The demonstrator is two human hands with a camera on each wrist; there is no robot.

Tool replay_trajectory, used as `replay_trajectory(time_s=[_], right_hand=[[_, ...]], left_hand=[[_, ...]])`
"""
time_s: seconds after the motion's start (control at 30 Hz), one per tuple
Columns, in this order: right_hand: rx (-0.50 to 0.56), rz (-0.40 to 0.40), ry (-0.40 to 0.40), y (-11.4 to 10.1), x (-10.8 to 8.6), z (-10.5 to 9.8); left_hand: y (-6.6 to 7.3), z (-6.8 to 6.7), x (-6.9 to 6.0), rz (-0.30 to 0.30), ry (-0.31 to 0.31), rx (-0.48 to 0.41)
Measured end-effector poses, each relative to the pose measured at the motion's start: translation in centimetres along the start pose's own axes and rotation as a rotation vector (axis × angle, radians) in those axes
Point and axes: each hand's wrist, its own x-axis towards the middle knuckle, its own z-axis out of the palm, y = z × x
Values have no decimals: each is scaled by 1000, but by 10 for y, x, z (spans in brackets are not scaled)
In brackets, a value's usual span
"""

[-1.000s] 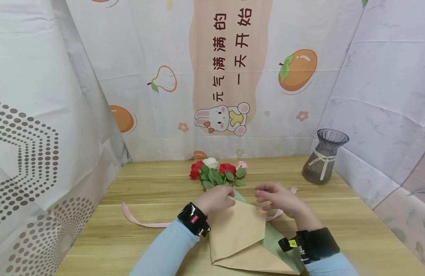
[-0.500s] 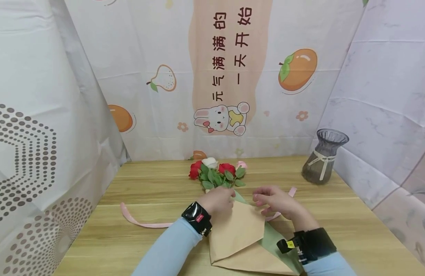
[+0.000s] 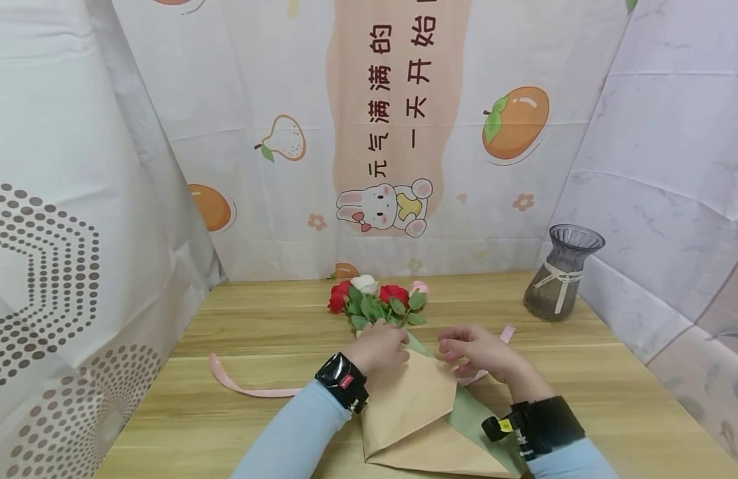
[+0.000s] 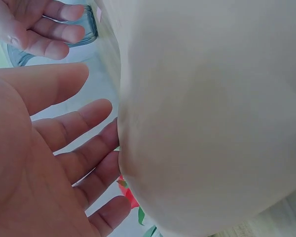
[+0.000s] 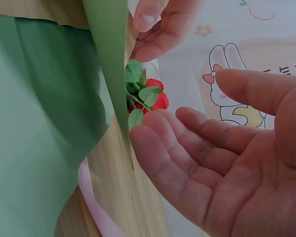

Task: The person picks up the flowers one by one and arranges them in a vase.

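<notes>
A sheet of tan wrapping paper point(image 3: 413, 392) with a green inner side point(image 3: 476, 426) is folded around a bunch of artificial roses point(image 3: 394, 295). My left hand point(image 3: 377, 349) is at the left side of the wrap; in the left wrist view its fingers point(image 4: 96, 153) are loosely bent, with some tips touching the paper's edge. On the other side hovers my right hand point(image 3: 479, 352), its relaxed fingers point(image 5: 177, 173) beside the green edge and pinching nothing. Red, white and pink blooms and green leaves stick out beyond the paper. Their stems are hidden inside the wrap.
A pink ribbon point(image 3: 255, 392) lies across the wooden table point(image 3: 273, 332) and passes under the wrap. At the back right stands a grey glass vase point(image 3: 560, 279) with a bow on it. Printed cloths point(image 3: 273, 219) hang behind and at both sides.
Both hands have drawn slightly closer together over the wrap. The right edge of the folded tan flap has shifted a little to the left. The flowers and vase stay put.
</notes>
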Motion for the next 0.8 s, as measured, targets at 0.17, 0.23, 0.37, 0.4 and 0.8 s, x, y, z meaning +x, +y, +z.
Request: replay_trajectory(time_s=[0.17, 0.23, 0.37, 0.4, 0.8], right_hand=[[-1, 5, -4, 0, 0, -1], [-2, 6, -4, -1, -1, -1], [-5, 3, -3, -2, -1, -2], [-6, 2, -2, -2, -1, -3], [-5, -13, 9, -2, -3, -8]], left_hand=[[0, 1, 1, 4, 25, -7], [-1, 1, 2, 4, 39, -13], [-2, -1, 1, -3, 58, -34], [-2, -2, 1, -4, 62, -38], [-5, -13, -5, -3, 112, -62]])
